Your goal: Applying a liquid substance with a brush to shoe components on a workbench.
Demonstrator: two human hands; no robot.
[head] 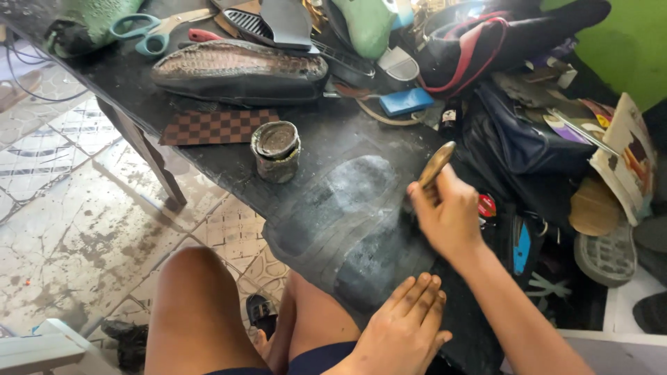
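— Right hand [448,212] was clenched around a thin tool [436,164], wasn't it?

— Yes, gripped low on the shaft, so its brownish, blurred tip stuck up past the knuckles. What kind of tool it was, I couldn't tell.

— And the left hand [406,326]?

— Flat and grasping nothing, fingers together, pressing the near edge of the black rubber sheet [347,222]. That sheet lay on the dark workbench [139,90], spreading from under that palm out to just left of the right hand.

— How did the sheet look?

— Black and ridged, with two sole-shaped patches rubbed dull grey, one beyond the other.

— How would it handle?

— Floppy but tough, I'd judge, and fairly light; likely to creep unless pinned down. Best held flat-palmed at an edge, as the left hand had it.

— Anything beyond the hands?

— A grimy little tin [276,149] stood farther out to the left, a checkered scrap [215,126] beside it, and a woven-patterned shoe [240,69] beyond those.
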